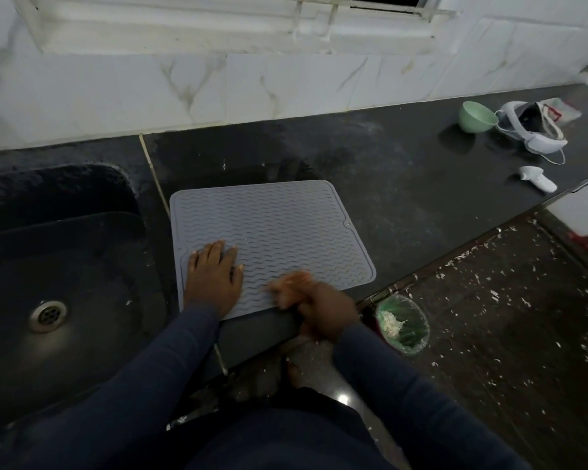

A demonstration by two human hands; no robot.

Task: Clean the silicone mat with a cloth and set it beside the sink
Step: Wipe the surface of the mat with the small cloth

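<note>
A grey silicone mat [279, 228] with a wavy ribbed pattern lies flat on the black counter, just right of the sink [58, 252]. My left hand [214, 273] presses flat on the mat's near-left part, fingers straight. My right hand [323, 310] is at the mat's near edge, blurred by motion. It grips what looks like a small orange-brown cloth [287, 284] that touches the mat's surface.
A dark sink with a metal drain [48, 315] is on the left. At the far right of the counter [404, 184] stand a green bowl [476, 117], a white headset [537, 130] and a white controller [537, 178]. A green-lined bin [403, 325] stands on the floor below the counter edge.
</note>
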